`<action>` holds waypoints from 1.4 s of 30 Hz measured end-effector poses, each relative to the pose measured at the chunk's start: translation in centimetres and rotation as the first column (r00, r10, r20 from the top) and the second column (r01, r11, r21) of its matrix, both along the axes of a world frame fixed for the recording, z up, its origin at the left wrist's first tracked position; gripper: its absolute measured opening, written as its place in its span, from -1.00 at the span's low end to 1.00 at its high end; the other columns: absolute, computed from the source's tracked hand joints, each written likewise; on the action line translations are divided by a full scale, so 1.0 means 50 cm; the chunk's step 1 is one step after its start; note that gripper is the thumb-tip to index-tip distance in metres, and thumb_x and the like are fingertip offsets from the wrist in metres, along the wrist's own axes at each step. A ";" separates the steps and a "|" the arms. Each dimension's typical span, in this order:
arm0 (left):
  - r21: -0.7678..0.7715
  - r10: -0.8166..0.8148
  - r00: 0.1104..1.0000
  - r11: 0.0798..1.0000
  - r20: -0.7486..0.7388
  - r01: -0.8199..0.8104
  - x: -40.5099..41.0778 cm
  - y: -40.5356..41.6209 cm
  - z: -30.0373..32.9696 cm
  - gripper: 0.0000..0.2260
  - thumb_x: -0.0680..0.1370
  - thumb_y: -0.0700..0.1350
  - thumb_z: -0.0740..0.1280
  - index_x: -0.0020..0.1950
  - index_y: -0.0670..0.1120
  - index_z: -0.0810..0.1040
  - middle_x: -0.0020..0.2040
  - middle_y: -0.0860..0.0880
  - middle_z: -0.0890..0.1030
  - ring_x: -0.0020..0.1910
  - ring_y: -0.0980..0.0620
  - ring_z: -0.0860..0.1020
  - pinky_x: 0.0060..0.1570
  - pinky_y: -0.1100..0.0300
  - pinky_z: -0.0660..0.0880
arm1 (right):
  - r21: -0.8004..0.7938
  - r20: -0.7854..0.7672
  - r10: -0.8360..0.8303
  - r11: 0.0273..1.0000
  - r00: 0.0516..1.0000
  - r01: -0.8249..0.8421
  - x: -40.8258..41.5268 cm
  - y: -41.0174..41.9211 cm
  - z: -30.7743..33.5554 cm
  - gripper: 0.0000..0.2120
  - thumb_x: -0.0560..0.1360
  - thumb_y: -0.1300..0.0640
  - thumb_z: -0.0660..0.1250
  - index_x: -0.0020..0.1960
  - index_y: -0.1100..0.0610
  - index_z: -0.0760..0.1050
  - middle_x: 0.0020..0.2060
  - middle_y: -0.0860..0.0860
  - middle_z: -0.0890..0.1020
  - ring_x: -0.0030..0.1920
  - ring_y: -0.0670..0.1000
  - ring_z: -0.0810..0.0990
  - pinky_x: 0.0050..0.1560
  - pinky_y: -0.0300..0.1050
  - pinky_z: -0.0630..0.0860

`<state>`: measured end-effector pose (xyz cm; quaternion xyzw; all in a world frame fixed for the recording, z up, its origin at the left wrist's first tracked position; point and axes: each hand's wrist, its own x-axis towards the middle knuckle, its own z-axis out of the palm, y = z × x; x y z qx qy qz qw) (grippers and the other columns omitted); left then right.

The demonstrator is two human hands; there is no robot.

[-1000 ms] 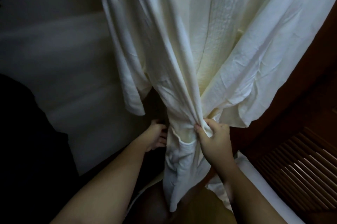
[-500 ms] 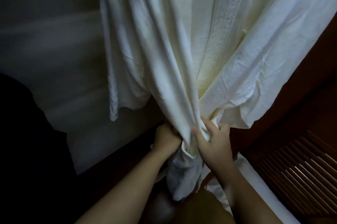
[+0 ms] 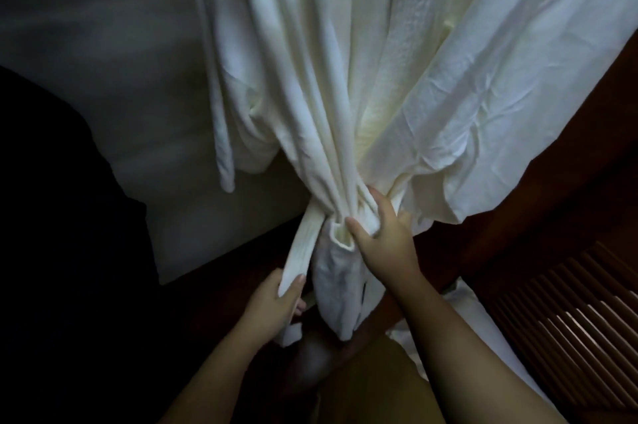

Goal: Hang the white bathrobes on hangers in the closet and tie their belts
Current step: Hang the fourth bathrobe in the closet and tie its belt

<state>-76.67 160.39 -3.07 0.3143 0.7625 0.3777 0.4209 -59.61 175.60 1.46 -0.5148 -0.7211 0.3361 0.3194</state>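
A white bathrobe (image 3: 397,61) hangs from above and fills the upper middle of the view. Its fabric is gathered into a tight bunch at the waist. My right hand (image 3: 383,233) grips that bunch from the right, thumb across the front. A flat white belt (image 3: 303,244) comes out of the left side of the bunch and runs down and left. My left hand (image 3: 276,302) holds the belt's lower part, pulled away from the robe. The hanger is out of view above.
A pale wall panel (image 3: 103,78) lies behind the robe on the left. Dark wood with a slatted louvred door (image 3: 569,313) is at the lower right. More white cloth (image 3: 459,313) lies below my right forearm. The far left is in deep shadow.
My left hand left the gathered waist and drew the belt out down and left. My right hand kept its grip on the bunch, which is now cinched tighter.
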 end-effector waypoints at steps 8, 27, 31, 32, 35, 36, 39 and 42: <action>0.113 0.186 0.983 0.977 -0.013 -0.183 0.072 -0.093 -0.029 -0.90 0.68 -0.12 0.32 0.00 -0.10 0.58 -0.21 -0.05 0.73 -0.23 -0.04 0.71 0.00 -0.16 0.64 | -0.300 -0.350 -0.135 0.954 0.927 0.025 0.133 -0.090 -0.063 -0.31 0.46 -0.28 0.44 0.46 -0.11 0.24 0.30 -0.04 0.57 0.30 -0.07 0.57 0.27 -0.05 0.54; 0.170 0.095 0.994 0.980 0.051 -0.102 0.167 -0.201 0.022 -0.87 0.59 0.01 0.44 0.12 0.18 0.62 0.13 0.10 0.64 0.12 0.05 0.64 0.08 -0.05 0.65 | -0.485 0.032 -0.128 0.865 0.991 0.127 0.261 -0.365 -0.125 -0.70 0.57 -0.06 0.40 0.22 0.07 0.50 -0.04 -0.06 0.64 -0.05 -0.10 0.61 -0.07 -0.13 0.56; 0.062 -0.033 0.996 0.998 0.085 0.028 0.189 -0.237 0.027 -0.85 0.64 0.10 0.36 0.20 0.21 0.60 0.22 0.13 0.61 0.15 0.17 0.58 0.01 0.25 0.56 | -0.533 0.046 -0.079 0.841 0.996 0.091 0.197 -0.427 -0.110 -0.80 0.59 -0.03 0.37 0.14 0.05 0.53 -0.07 -0.06 0.65 -0.06 -0.10 0.61 -0.08 -0.13 0.55; 0.025 -0.069 0.995 0.997 0.075 0.067 0.190 -0.241 0.028 -0.81 0.64 0.18 0.32 0.22 0.21 0.60 0.23 0.15 0.60 0.18 0.18 0.56 0.09 0.21 0.55 | -0.560 0.025 -0.068 0.825 0.997 0.071 0.182 -0.440 -0.104 -0.84 0.58 0.00 0.38 0.10 0.04 0.57 -0.10 -0.06 0.69 -0.06 -0.08 0.64 -0.02 -0.07 0.59; -0.045 -0.114 0.991 0.992 0.063 0.117 0.195 -0.245 0.040 -0.59 0.62 0.34 0.23 0.24 0.11 0.65 0.19 0.11 0.64 0.20 0.11 0.59 0.27 0.09 0.49 | -0.564 -0.069 -0.019 0.825 0.997 -0.024 0.146 -0.477 -0.076 -0.91 0.59 0.10 0.38 -0.04 0.01 0.66 -0.22 -0.14 0.73 -0.14 -0.19 0.69 -0.08 -0.25 0.59; -0.049 -0.124 0.989 0.990 0.083 0.129 0.197 -0.244 0.046 -0.56 0.61 0.34 0.24 0.23 0.07 0.67 0.16 0.08 0.67 0.18 0.11 0.60 0.25 0.12 0.48 | -0.544 -0.089 0.006 0.838 0.996 -0.054 0.136 -0.485 -0.068 -0.85 0.61 0.12 0.37 -0.12 0.02 0.65 -0.28 -0.14 0.72 -0.20 -0.20 0.67 -0.16 -0.30 0.54; -0.007 -0.131 0.977 0.991 0.169 0.134 0.198 -0.241 0.054 -0.58 0.57 0.30 0.36 0.17 0.01 0.72 0.05 0.07 0.74 0.09 0.13 0.67 0.14 0.17 0.54 | -0.447 0.025 0.202 0.878 0.979 -0.170 0.114 -0.501 -0.050 -0.79 0.57 0.19 0.30 -0.20 0.20 0.61 -0.30 0.03 0.69 -0.20 -0.01 0.66 -0.11 -0.04 0.60; 0.077 -0.004 0.984 0.997 0.179 -0.010 0.188 -0.233 0.053 -0.75 0.57 0.07 0.48 0.13 -0.06 0.74 -0.06 0.01 0.77 -0.01 0.02 0.73 0.08 0.00 0.65 | -0.258 0.197 0.346 0.921 0.917 -0.292 0.091 -0.493 -0.020 -0.67 0.54 0.14 0.15 -0.06 0.28 0.65 -0.15 0.15 0.69 -0.09 0.13 0.67 -0.06 -0.01 0.61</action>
